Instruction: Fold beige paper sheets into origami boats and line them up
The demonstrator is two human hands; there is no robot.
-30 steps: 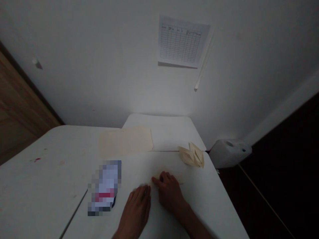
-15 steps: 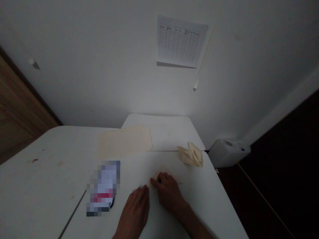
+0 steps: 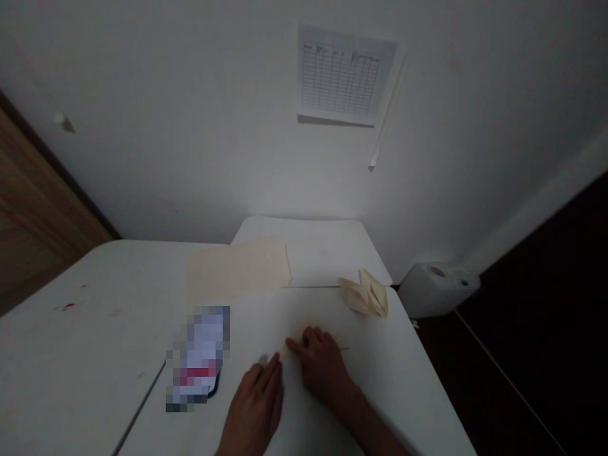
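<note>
A small piece of cream paper (image 3: 311,322) lies low on the white table, mostly hidden beneath my right hand (image 3: 323,362). That hand presses down on it with its fingers curled and the thumb reaching out to the left. My left hand (image 3: 254,402) rests just left and nearer, its fingers close together and partly bent. Its foremost fingertip meets the paper's left corner. Beyond my right hand, near the table's right edge, stands a folded cream paper shape (image 3: 365,296) with pointed flaps.
A flat cream sheet (image 3: 240,272) lies at the back of the white table (image 3: 95,354). Left of my hands is a phone (image 3: 202,354), its screen blurred out. A printed chart (image 3: 339,76) hangs on the wall. A white plastic container (image 3: 439,291) stands right of the table.
My left hand's fingers have bent more, with one fingertip now pointing forward at the paper. My right hand has barely moved on the paper.
</note>
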